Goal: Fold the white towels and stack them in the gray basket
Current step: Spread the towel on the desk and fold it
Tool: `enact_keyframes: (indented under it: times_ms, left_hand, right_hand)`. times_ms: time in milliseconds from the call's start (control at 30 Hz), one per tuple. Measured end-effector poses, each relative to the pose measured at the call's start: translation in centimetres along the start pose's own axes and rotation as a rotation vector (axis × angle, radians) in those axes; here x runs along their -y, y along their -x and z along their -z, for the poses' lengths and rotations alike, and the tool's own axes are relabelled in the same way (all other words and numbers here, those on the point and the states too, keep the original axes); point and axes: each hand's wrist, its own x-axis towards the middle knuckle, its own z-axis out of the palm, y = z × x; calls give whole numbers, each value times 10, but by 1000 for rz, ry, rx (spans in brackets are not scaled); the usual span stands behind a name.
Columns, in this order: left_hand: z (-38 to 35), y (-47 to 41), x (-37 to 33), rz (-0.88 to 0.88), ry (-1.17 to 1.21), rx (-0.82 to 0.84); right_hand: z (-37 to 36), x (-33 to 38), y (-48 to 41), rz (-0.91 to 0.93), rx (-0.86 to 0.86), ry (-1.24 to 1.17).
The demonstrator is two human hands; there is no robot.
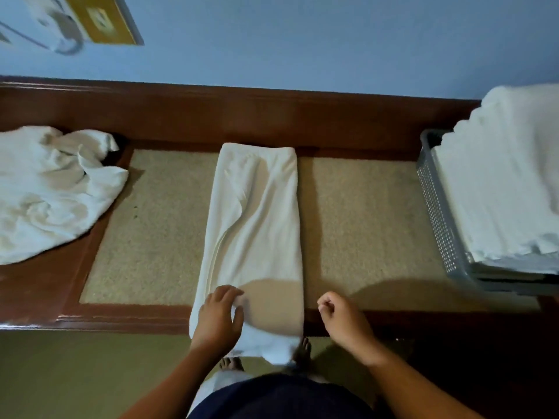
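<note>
A white towel (255, 225), folded into a long narrow strip, lies across the middle of the bench, its near end hanging over the front edge. My left hand (219, 316) rests on the towel's near left corner, fingers lightly curved on the cloth. To the right of the strip, my right hand (340, 317) hovers over the bench edge with fingers curled and nothing in it. The gray basket (438, 213) stands at the right end, piled high with folded white towels (508, 182). Crumpled white towels (51, 192) lie at the left end.
The bench has a dark wooden frame (211, 116) and a beige woven top (363, 225), against a blue wall. My bare feet (302, 352) show on the green floor below the bench edge. A framed object (99, 19) hangs at the top left.
</note>
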Motion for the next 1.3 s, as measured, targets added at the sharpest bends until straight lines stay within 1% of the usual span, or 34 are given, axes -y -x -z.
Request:
enact_keyframes:
  times_ms: [100, 267, 367, 400, 433, 533, 567, 633, 667, 700, 733, 767, 800, 867, 900, 967, 1033, 1067, 1100, 1200, 1233, 1267, 1300]
  left_hand:
    - [6, -20, -7, 129, 15, -75]
    - [25, -60, -14, 282, 48, -75]
    - [33, -99, -9, 382, 57, -19]
    - [34, -114, -9, 431, 98, -15]
    - [35, -132, -11, 479, 176, -19]
    - [42, -197, -27, 627, 542, -93]
    - [45, -220, -32, 670, 623, -110]
    - [55, -280, -39, 786, 766, -86]
    - [58, -309, -39, 845, 849, -38]
    - [64, -335, -41, 866, 938, 8]
    - [68, -360, -41, 871, 1011, 30]
    - [73, -381, -40, 861, 999, 22]
    - [79, -399, -38, 837, 926, -19]
    - [93, -421, -32, 728, 680, -149]
    - [95, -430, -26, 672, 564, -185]
    - [94, -434, -13, 583, 448, -184]
    - [87, -432, -4, 523, 426, -207]
    - [82, -429, 1, 494, 432, -228]
    - [78, -427, 4, 462, 435, -263]
    - [75, -420, 13, 466, 475, -456]
    - [75, -417, 15, 459, 434, -529]
    - [74, -413, 14, 413, 330, -580]
    - [72, -405, 10, 313, 199, -605]
  right_hand:
    - [27, 10, -33, 78, 5, 67]
    - [51, 46, -85, 175, 7, 85]
    - [54, 75, -114, 190, 12, 22]
    - [53, 82, -120, 185, 20, -7]
    - [52, 90, -130, 184, 24, -40]
    - [49, 105, -161, 173, 12, -125]
    - [49, 109, -169, 173, 8, -137]
    - [53, 119, -195, 152, -1, -173]
    - [55, 123, -206, 154, -23, -184]
    - [57, 127, -219, 160, -55, -196]
    - [58, 131, -234, 167, -83, -206]
    - [59, 136, -249, 185, -104, -212]
    - [58, 140, -264, 209, -110, -202]
    - [61, 151, -288, 266, -129, -152]
    - [61, 157, -299, 304, -160, -103]
    - [59, 166, -317, 470, -240, 116]
    - [54, 164, -333, 708, -162, 404]
    - [52, 159, -343, 749, -121, 504]
    - [53, 154, -353, 700, -119, 545]
    - [55, 156, -369, 398, -207, 503]
    - [55, 163, -369, 337, -219, 499]
    - [53, 169, -369, 287, -225, 497]
    - [52, 175, -366, 240, -230, 474]
